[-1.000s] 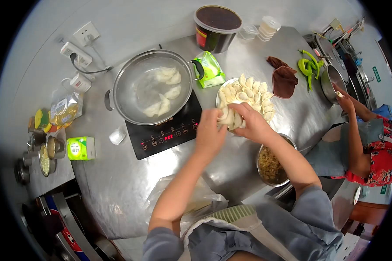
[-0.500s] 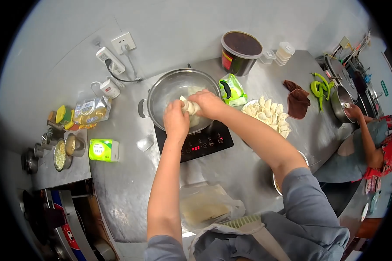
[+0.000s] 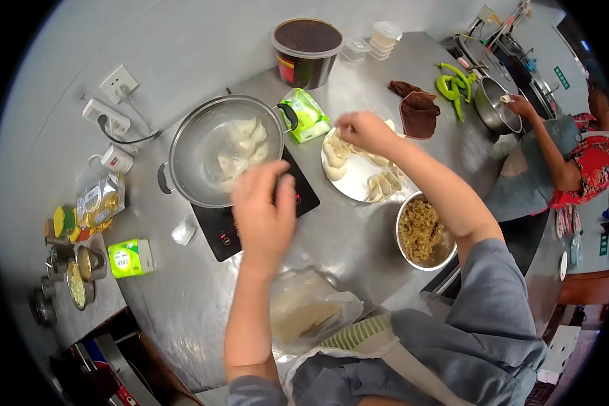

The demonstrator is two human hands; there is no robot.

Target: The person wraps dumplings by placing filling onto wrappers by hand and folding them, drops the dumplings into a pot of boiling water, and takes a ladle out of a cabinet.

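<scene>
Several pale dumplings (image 3: 252,142) lie in the steel pot (image 3: 195,145), which stands on a black induction cooker (image 3: 222,238). My left hand (image 3: 264,206) is over the pot's near right rim, thumb and fingers apart, with nothing seen in it. To the right is a white plate (image 3: 354,183) with folded dumplings (image 3: 337,157) around its edge. Over the plate's far side my right hand (image 3: 367,132) has curled, slightly blurred fingers close to the dumplings. What they hold, if anything, is hidden.
A bowl of brown filling (image 3: 421,230) stands beside my right forearm. A tissue pack (image 3: 306,115) touches the pot's right handle area. A dark tub (image 3: 308,54) is by the wall. A plastic bag (image 3: 311,308) lies near me. At right, a co-worker (image 3: 561,159) reaches into a steel bowl (image 3: 495,105).
Both hands were together over the pot with dumplings between them. Dumplings now lie in the pot; my right hand has moved right to the plate, and my left has opened. The view has shifted.
</scene>
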